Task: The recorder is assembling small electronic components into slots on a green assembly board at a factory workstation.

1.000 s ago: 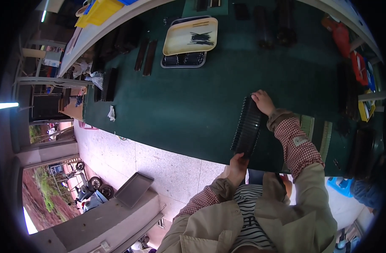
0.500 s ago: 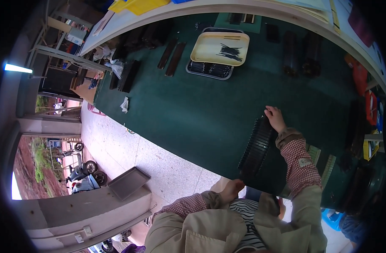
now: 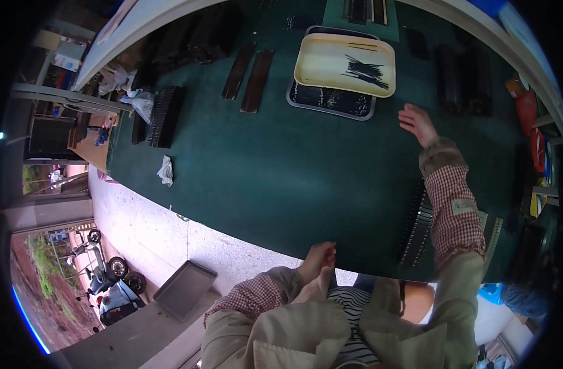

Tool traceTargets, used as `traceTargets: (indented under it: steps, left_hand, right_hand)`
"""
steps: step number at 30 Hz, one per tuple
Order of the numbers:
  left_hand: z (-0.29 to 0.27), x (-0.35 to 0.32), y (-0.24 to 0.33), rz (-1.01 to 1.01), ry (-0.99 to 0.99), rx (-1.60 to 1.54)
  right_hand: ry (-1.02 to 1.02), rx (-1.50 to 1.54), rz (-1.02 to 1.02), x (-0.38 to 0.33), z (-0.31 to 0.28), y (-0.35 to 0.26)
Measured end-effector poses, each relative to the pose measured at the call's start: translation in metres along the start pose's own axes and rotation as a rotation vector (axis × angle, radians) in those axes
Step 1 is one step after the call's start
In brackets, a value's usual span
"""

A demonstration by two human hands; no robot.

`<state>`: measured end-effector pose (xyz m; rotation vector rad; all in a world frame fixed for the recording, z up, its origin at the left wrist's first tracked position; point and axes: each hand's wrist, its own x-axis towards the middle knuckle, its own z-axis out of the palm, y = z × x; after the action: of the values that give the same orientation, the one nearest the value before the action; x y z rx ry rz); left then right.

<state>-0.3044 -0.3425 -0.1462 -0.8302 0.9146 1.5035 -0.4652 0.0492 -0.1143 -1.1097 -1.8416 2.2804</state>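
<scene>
My right hand (image 3: 419, 125) reaches over the green tabletop with its fingers apart and nothing in them. It is close to the lower right corner of a cream tray (image 3: 321, 77), which bears several thin black strips (image 3: 364, 72). Under my right forearm lies a long black block with a toothed edge (image 3: 415, 230), partly covered by the sleeve. Near the front edge of the table, in front of my body, my left hand (image 3: 318, 261) has its fingers curled. Whatever it may hold is hidden.
Beneath the cream tray sits a grey tray (image 3: 375, 111) of small black parts. Two brown strips (image 3: 257, 81), toothed black blocks (image 3: 166, 117) and a crumpled white tissue (image 3: 165, 171) lie to the left. Dark bundles (image 3: 463, 80) are at the far right, with pale strips (image 3: 494, 241) nearer.
My right hand has left the toothed black block and moved away from me toward the trays, fingers spreading. The block now lies further right. My left hand has shifted slightly left; the view has moved too.
</scene>
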Motion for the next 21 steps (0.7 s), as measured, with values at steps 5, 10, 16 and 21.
traceTargets:
  steps: [5,10,16,21]
  left_hand:
    - [-0.024,-0.023,0.037,0.165,0.043,-0.009]
    - [-0.04,-0.024,0.055,0.21,0.018,-0.018]
    - [-0.012,-0.015,0.108,0.336,-0.153,0.106]
    - [0.029,-0.003,0.155,0.524,-0.346,0.196]
  right_hand:
    - [0.191,0.144,0.004,0.067,0.028,0.016]
    - [0.299,0.064,-0.051,0.091,0.031,0.023]
    - [0.428,-0.016,-0.114,0.075,0.018,0.012]
    - [0.345,0.105,-0.183,-0.002,0.018,0.008]
